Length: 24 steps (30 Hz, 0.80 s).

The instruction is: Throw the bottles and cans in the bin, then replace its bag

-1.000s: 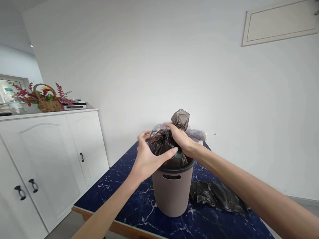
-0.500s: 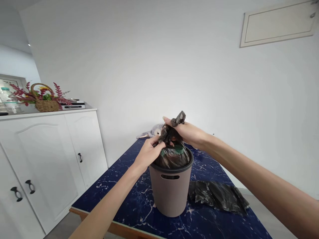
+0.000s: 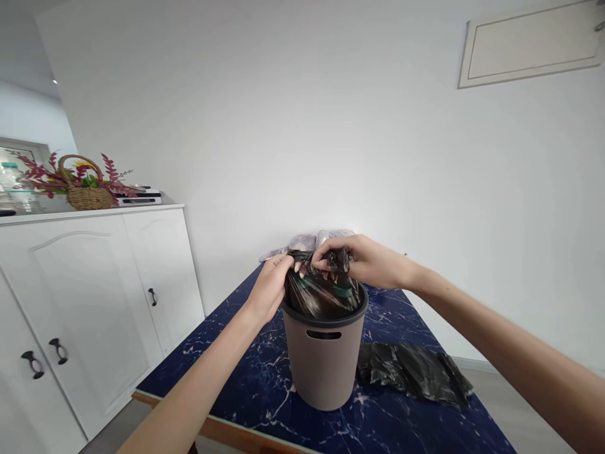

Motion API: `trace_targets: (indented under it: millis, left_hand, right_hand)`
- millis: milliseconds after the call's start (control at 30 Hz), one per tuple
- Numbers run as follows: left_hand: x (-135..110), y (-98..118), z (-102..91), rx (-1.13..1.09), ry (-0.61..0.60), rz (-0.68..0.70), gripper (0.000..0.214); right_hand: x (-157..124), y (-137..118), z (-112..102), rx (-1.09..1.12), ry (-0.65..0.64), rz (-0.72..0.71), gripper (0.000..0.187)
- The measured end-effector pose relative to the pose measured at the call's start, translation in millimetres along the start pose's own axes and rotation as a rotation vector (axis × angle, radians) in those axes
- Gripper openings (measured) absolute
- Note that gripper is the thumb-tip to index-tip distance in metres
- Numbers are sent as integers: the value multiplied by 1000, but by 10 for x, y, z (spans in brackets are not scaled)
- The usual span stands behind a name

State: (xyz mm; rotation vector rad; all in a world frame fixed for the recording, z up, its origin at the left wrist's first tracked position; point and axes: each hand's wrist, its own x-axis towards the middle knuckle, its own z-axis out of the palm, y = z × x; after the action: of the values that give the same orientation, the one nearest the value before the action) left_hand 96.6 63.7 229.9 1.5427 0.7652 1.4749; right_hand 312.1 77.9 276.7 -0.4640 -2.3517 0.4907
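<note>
A taupe trash can [image 3: 322, 369] with a dark rim and a slot in its front stands upright on the table. Bulging above its rim is a black garbage bag [image 3: 314, 297], thin enough that something green shows through. My left hand [image 3: 271, 280] pinches the bag's gathered top on the left side. On the other side, my right hand [image 3: 363, 257] is closed around the bunched upper part, its fingers bent over the plastic. The bag's lower part is hidden inside the can.
Folded black bags [image 3: 416, 372] lie right of the can on the blue marbled table [image 3: 250, 384]. A plush toy [image 3: 305, 241] rests at the far end by the wall. Left is a white cabinet [image 3: 94, 271] topped by a flower basket [image 3: 89, 195] and a bottle [image 3: 19, 189].
My right hand has come down and turned over, fingers now curled on the bag's top. The left hand has shifted slightly left, spreading the plastic wider.
</note>
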Motion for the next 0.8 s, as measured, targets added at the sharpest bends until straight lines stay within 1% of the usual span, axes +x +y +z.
trace_targets:
  millis: [67, 133, 200, 267, 333, 400, 467, 533, 600, 667, 733, 800]
  left_hand:
    - [-9, 9, 3, 27, 2, 13, 24]
    - [-25, 17, 8, 79, -23, 39, 23]
    - [-46, 32, 18, 154, -56, 71, 24]
    - [-68, 53, 32, 223, -85, 106, 25]
    - [-83, 73, 41, 258, -90, 126, 25]
    - [-87, 83, 38, 249, -61, 135, 25]
    - [-78, 77, 20, 201, -22, 126, 26]
    - [-63, 62, -5, 142, 2, 110, 28]
    - [-54, 53, -24, 120, 11, 103, 28]
    - [-65, 61, -24, 168, 30, 112, 28]
    - [-106, 83, -2, 270, 52, 124, 28]
    - [-169, 101, 35, 371, 47, 129, 28]
  right_hand:
    - [-11, 38, 63, -57, 127, 22, 19]
    - [-13, 85, 140, -115, 239, 75, 27]
    - [-8, 143, 219, -222, 354, 83, 31]
    - [-5, 207, 292, -351, 476, 15, 35]
    - [-10, 262, 348, -442, 541, -90, 41]
    - [-28, 298, 378, -507, 515, -194, 49]
    - [-52, 316, 382, -571, 441, -296, 55]
    - [-76, 325, 372, -643, 383, -398, 55]
    - [-90, 335, 363, -723, 359, -472, 54]
    - [-93, 345, 366, -810, 357, -464, 54]
    - [-86, 350, 385, -886, 359, -379, 52]
    - [-72, 348, 416, -927, 376, -280, 49]
